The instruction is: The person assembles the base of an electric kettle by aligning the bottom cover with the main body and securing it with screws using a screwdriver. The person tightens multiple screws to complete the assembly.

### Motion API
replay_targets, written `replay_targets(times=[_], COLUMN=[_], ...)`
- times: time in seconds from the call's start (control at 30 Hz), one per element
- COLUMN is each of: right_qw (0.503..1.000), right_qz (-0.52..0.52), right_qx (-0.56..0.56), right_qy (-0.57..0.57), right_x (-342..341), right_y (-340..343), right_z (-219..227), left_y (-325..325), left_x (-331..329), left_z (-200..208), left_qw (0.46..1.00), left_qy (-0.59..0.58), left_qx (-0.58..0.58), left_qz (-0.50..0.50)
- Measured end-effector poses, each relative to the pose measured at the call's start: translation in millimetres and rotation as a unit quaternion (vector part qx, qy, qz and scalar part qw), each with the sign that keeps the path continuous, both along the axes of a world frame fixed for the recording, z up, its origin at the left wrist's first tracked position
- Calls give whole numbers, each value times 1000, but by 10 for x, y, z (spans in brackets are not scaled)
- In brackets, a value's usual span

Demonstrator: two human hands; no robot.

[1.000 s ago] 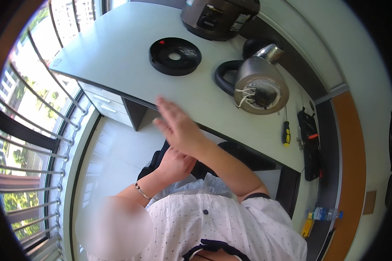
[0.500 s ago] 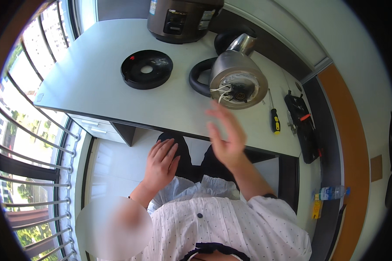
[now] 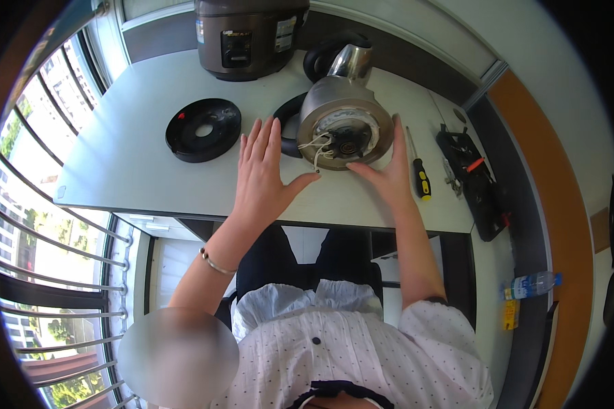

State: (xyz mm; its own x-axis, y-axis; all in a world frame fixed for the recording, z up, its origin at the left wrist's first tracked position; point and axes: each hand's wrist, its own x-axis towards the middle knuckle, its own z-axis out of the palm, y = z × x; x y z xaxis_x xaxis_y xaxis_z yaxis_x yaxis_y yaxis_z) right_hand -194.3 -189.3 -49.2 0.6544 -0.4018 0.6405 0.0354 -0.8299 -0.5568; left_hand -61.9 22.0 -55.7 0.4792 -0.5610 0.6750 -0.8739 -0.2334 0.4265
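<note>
Landmark: the stainless-steel electric kettle (image 3: 344, 116) lying on its side on the pale grey tabletop (image 3: 116, 163), round underside facing the camera, loose white wires hanging from the base, black handle and spout end pointing away. Far left of the kettle, beyond the tabletop edge, a window with dark horizontal bars (image 3: 27, 225). Well left of the kettle on the tabletop, a flat round black plastic base plate (image 3: 202, 129) with a central hole and a small red tab at its rim. Behind it and left of the kettle, a dark grey boxy electric cooker (image 3: 251, 34) stands at the back of the tabletop. Just left of the kettle, the left hand (image 3: 262, 170) is open and flat, fingers spread and pointing away, thumb stretched toward the kettle base; whether the thumb touches the wires cannot be told. A metal bracelet sits on that wrist. A black ring-shaped part (image 3: 288, 126) shows between the left hand and the kettle. At the kettle's right side, the right hand (image 3: 387, 174) is open, fingers up along the kettle's rim, apparently touching it. Just right of that hand lies a yellow-and-black-handled screwdriver (image 3: 418, 170). Further right of the kettle, a black tool tray (image 3: 474, 177) with a red-handled tool.
</note>
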Motion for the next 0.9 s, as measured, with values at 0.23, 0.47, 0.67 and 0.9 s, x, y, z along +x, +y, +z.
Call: replay_targets(times=[0.23,0.47,0.67,0.9], right_qw=[993,998,999,990], right_qz=[48,12,-2,8], right_qx=[104,50,22,130], right_qy=[-28,-40,-35,-53], right_x=[97,60,50,3], right_y=[-90,-59,-86,-226], right_z=[25,34,78,-16], left_y=[-499,-587,-662,-786], left_x=[214,242,302,216], left_z=[66,156,85,249], left_qw=[992,982,979,983], left_qy=[97,169,175,122], left_qx=[79,49,44,105], left_qz=[-33,-75,-98,-85])
